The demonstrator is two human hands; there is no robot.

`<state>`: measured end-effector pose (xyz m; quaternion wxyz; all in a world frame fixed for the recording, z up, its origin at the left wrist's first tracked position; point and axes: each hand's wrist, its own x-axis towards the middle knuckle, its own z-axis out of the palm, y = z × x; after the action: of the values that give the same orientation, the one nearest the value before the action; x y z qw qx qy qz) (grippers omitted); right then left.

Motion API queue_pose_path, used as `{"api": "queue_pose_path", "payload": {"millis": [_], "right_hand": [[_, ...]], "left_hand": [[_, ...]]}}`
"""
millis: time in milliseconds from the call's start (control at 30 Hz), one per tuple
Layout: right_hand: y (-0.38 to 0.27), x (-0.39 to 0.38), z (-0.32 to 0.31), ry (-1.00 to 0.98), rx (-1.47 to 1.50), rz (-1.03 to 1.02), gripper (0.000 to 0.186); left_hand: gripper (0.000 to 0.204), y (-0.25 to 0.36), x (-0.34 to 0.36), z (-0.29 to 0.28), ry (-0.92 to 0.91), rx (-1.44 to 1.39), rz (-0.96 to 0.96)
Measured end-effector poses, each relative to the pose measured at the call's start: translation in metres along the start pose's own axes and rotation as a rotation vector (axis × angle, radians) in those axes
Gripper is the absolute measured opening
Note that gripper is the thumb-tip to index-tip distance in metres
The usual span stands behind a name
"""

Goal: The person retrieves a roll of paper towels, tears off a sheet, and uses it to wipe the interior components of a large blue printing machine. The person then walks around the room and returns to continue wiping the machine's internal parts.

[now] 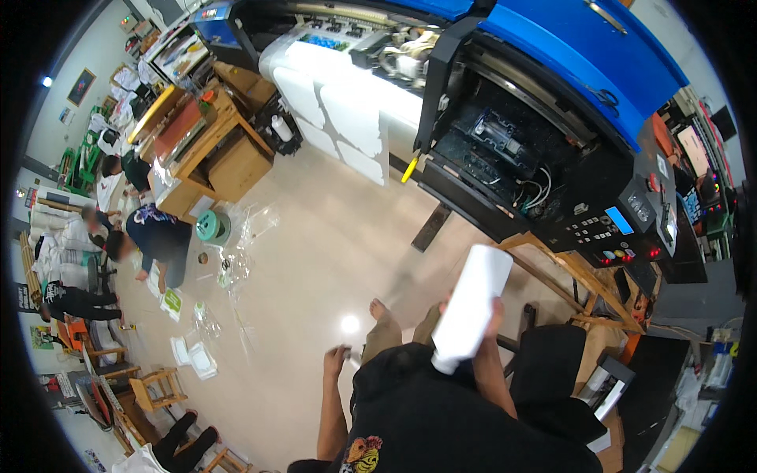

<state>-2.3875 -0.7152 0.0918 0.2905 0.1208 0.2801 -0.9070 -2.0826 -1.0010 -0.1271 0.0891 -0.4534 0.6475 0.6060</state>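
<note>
A white plastic bottle (471,306) is tilted in front of my body, its neck pointing down toward my shirt. My right hand (496,320) is wrapped round its side, and part of the hand is hidden behind the bottle. Low at my left side hangs my left hand (337,360) with its fingers curled in. Something small and pale shows beside those fingers, too small to name. Beyond the bottle stands a large blue and black printer (505,150) with its right-hand compartment uncovered. My hands are apart from it.
A white cut-out sheet (331,110) hangs from the printer. Scissors (603,96) lie on its blue cover. A yellow-handled tool (409,169) is at the printer's edge. A green stool (211,226) and clear plastic scraps lie leftward, near a crouching person (162,240). A black chair (548,363) is beside me.
</note>
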Motion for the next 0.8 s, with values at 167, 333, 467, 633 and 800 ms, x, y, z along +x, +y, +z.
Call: {"api": "queue_pose_path", "payload": {"millis": [167, 333, 467, 633, 800], "right_hand": [[0.024, 0.041, 0.012, 0.324, -0.350, 0.028, 0.061], [0.016, 0.055, 0.034, -0.195, -0.858, -0.152, 0.086], [-0.012, 0.078, 0.046, -0.299, -0.981, -0.222, 0.101], [-0.049, 0.145, 0.035, -0.582, -1.381, 0.066, 0.093], [0.001, 0.243, -0.062, -0.685, -1.979, 0.094, 0.086]], "left_hand": [[0.067, 0.178, 0.010, 0.083, -0.561, -0.503, -0.237], [0.060, 0.272, 0.000, 0.156, -0.610, -0.683, -0.128], [0.050, 0.283, 0.019, 0.158, -0.525, -0.554, 0.049], [0.045, 0.224, 0.093, 0.177, -0.495, -0.984, -0.343], [0.042, 0.102, 0.128, 0.231, 0.457, -0.160, -0.274]]}}
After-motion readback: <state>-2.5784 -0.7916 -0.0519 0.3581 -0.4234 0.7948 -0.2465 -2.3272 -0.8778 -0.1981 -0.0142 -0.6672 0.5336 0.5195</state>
